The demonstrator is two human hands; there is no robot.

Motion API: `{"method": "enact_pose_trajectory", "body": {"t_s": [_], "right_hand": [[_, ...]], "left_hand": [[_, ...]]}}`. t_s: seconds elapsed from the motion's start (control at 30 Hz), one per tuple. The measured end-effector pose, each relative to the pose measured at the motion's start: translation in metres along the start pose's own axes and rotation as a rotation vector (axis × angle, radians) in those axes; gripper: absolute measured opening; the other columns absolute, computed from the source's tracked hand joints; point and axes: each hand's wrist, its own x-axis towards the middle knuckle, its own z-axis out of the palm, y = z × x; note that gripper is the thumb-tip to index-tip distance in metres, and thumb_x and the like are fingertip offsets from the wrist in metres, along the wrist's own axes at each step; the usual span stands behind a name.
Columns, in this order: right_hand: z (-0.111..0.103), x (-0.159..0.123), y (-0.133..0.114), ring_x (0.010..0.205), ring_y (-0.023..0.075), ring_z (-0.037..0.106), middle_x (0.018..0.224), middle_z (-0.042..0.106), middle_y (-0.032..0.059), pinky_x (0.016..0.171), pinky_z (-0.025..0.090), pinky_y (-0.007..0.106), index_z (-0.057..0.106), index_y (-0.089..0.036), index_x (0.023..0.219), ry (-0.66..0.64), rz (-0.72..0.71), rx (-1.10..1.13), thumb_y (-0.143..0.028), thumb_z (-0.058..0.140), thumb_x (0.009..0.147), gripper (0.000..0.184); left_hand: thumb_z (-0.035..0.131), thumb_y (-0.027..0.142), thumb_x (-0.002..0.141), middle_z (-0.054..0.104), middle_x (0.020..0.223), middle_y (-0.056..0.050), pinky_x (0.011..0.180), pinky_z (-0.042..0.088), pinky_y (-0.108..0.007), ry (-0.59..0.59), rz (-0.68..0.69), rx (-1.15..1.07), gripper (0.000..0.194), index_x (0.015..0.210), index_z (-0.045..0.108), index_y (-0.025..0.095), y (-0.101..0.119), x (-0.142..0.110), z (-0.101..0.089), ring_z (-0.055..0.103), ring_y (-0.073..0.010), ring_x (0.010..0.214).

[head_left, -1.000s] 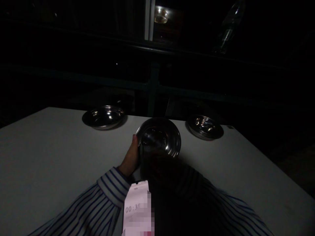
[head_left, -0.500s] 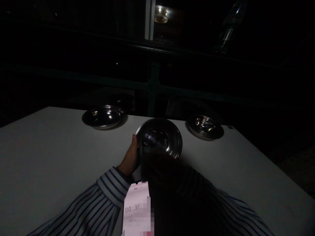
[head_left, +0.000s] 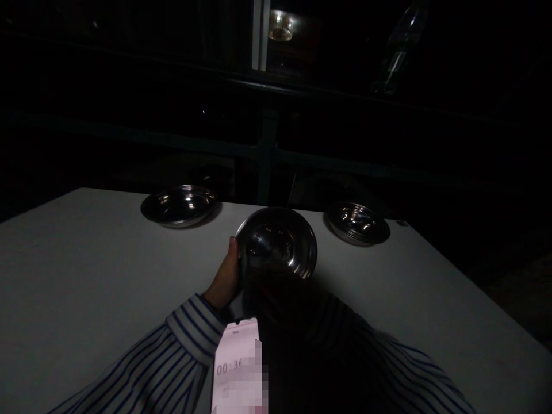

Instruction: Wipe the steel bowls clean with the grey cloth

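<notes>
Head view: left hand (head_left: pixel 224 280) grips bowl (head_left: pixel 272 244) short of table's (head_left: pixel 107 259) far edge; likely holding step, next move needs steadiness; right hand (head_left: pixel 287 296) too dark to tell

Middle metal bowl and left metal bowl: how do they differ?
The middle metal bowl is gripped at its edge by the left hand; the left metal bowl stands untouched on the white table. The middle bowl's near edge is lost in darkness; the left bowl's rim shows all round. Both are shiny.
</notes>
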Motion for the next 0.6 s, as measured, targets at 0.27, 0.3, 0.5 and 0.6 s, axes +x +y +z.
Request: {"method": "enact_pose_trajectory", "body": {"t_s": [0.27,0.3,0.5,0.6], "right_hand": [[-0.006,-0.029,0.01,0.097,0.0183,0.054,0.114,0.052,0.0083,0.082,0.046,0.039,0.05,-0.016,0.112,0.015,0.018,-0.023,-0.032,0.048,0.086,0.031],[-0.007,-0.03,0.011,0.097,0.0186,0.054,0.114,0.052,0.0083,0.082,0.046,0.04,0.05,-0.015,0.112,0.018,0.017,-0.026,-0.032,0.049,0.086,0.032],[0.001,-0.009,-0.002,0.098,0.0189,0.053,0.114,0.051,0.0079,0.082,0.046,0.04,0.049,-0.016,0.114,0.03,-0.012,-0.029,-0.032,0.049,0.086,0.032],[0.005,-0.006,-0.004,0.099,0.019,0.053,0.115,0.051,0.008,0.083,0.045,0.041,0.049,-0.016,0.114,0.023,-0.016,-0.028,-0.033,0.048,0.086,0.032]], "left_hand": [[0.043,0.063,0.073,0.068,0.102,-0.008,0.099,0.034,-0.036,0.084,0.091,0.051,0.061,0.106,0.062,0.016,-0.003,0.01,-0.011,0.053,-0.024,0.11],[0.043,0.063,0.073,0.068,0.101,-0.008,0.099,0.034,-0.036,0.078,0.099,0.055,0.06,0.105,0.063,0.016,-0.002,0.009,-0.01,0.053,-0.0243,0.11],[0.041,0.064,0.073,0.07,0.096,-0.007,0.096,0.037,-0.039,0.003,0.078,0.036,0.059,0.104,0.063,0.019,-0.001,0.005,-0.003,0.056,-0.0256,0.105],[0.039,0.065,0.073,0.069,0.096,-0.008,0.096,0.037,-0.04,-0.005,0.078,0.055,0.062,0.107,0.061,0.018,-0.003,0.008,-0.009,0.056,-0.0255,0.105]]}}
